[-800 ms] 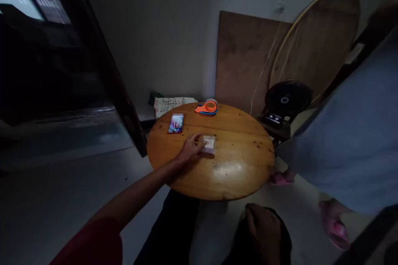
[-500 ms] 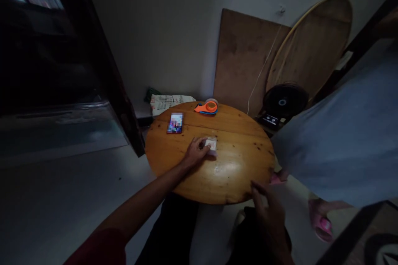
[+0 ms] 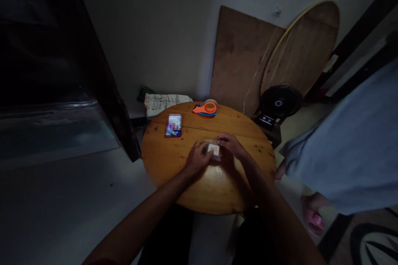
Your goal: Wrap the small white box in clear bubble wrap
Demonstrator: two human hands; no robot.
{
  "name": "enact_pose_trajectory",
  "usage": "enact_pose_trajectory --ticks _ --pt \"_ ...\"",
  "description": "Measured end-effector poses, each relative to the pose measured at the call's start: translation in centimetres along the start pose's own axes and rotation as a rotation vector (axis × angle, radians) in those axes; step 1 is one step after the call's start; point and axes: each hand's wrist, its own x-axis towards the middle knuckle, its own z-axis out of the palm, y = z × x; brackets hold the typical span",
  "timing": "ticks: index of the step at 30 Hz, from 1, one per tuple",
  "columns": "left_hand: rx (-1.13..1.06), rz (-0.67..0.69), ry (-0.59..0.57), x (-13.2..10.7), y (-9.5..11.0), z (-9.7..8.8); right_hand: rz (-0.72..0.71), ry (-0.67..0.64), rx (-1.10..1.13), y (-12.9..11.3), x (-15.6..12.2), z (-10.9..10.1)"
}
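Note:
A small white box [image 3: 214, 150] with faint reddish marking on top rests near the middle of the round wooden table [image 3: 192, 190]. My left hand [image 3: 199, 157] grips it from the left, thumb on its top. From the right, my right hand [image 3: 229, 144] reaches over with fingers closed at the box's far right corner; the exact contact is hard to see. Something clear, like film, shows faintly at the box's far side. Farther back on the table lies an orange and blue tape dispenser [image 3: 206, 109] with a roll in it.
A phone-like object [image 3: 173, 125] with a blurred face lies at the table's left. Behind stand a brown board [image 3: 239, 58] and a round wooden top [image 3: 304, 45]. A dark round device [image 3: 280, 103] is at the right. A person in light blue clothing [image 3: 348, 145] stands close by on the right.
My right hand has come up from beside the table's front edge to the far right corner of the box. My left hand keeps its grip. The view has shifted slightly.

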Motion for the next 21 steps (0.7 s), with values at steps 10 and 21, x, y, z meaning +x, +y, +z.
enact_pose_trajectory --ticks 10,21 --pt "0.129 0.012 0.007 0.3 -1.0 0.2 -0.040 0.010 -0.037 -1.2 1.8 0.6" --pt "0.089 -0.001 -0.011 0.4 -0.6 0.1 -0.201 0.024 -0.308 -3.3 -2.6 1.5"
